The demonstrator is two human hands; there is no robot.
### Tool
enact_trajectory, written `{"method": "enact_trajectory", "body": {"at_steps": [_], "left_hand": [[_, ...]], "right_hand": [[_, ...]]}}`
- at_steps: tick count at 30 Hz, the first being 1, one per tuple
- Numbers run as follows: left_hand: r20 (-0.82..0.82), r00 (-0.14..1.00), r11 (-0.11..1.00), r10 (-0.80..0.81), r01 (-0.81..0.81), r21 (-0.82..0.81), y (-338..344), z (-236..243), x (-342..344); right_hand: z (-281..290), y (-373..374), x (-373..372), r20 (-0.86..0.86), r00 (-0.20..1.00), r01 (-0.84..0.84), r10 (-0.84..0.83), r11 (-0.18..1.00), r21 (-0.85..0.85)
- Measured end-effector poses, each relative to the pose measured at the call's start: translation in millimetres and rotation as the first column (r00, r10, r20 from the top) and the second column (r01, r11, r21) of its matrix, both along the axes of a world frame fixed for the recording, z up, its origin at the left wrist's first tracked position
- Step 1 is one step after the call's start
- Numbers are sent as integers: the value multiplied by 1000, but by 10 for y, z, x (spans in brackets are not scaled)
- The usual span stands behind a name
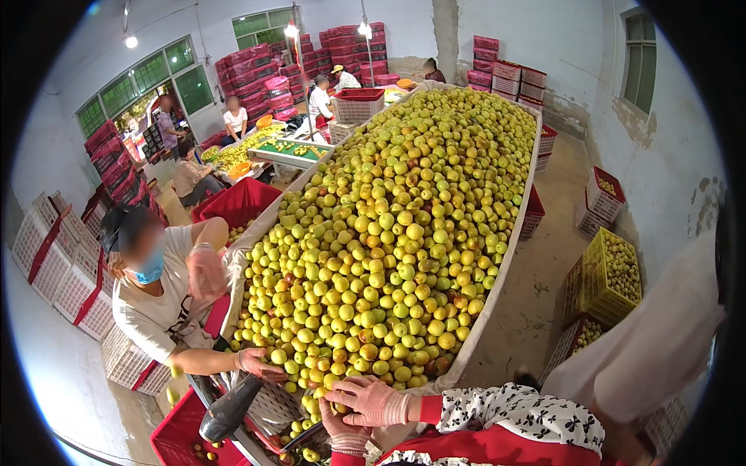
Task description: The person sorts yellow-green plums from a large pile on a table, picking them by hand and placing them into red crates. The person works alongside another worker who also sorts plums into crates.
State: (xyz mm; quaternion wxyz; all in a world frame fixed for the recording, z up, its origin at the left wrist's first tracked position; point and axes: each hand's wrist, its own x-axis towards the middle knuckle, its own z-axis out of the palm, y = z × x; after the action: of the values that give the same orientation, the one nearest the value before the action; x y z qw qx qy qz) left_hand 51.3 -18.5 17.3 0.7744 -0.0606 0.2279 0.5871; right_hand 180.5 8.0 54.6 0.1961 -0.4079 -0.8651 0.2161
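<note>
A big heap of small round yellow-green fruits [373, 264], some reddish, fills a long, pale-lined bin [497, 299]. At its near end are both my hands in pale, pinkish gloves. My right hand [377, 400] lies over the fruit, fingers stretched out, partly above my left hand [344, 429]. The left reaches up from the lower edge, its fingers extended against fruit at the bin's lip; some are hidden. Just left of them is a black curved part [231, 408] beside a grey slatted chute [272, 408]. A co-worker's gloved hand [260, 365] touches the fruit there.
A masked co-worker [159, 287] stands at the left, one hand raised and blurred. Below is a red-lined crate [183, 427]. Yellow crates [610, 276] of fruit line the right side; stacked crates [249, 81] stand behind. Other people work around a green sorting table [291, 149].
</note>
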Motion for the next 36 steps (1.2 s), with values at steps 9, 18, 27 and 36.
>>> {"method": "enact_trajectory", "body": {"at_steps": [9, 18, 27, 36], "left_hand": [[-168, 975, 989, 146, -149, -7, 8, -179, -106], [-75, 980, 960, 186, -197, -198, -39, -231, -207], [-229, 905, 918, 358, -386, -90, -308, -269, -245], [-374, 878, 916, 298, -373, -147, -837, -355, -16]], "right_hand": [[-35, 72, 129, -232, 973, -20, 20, 1000, -1], [-390, 16, 264, -144, 988, -82, 55, 978, -190], [-522, -30, 453, 169, 906, -402, 388, 914, 58], [-526, -58, 331, 316, 856, -451, 408, 890, 72]]}}
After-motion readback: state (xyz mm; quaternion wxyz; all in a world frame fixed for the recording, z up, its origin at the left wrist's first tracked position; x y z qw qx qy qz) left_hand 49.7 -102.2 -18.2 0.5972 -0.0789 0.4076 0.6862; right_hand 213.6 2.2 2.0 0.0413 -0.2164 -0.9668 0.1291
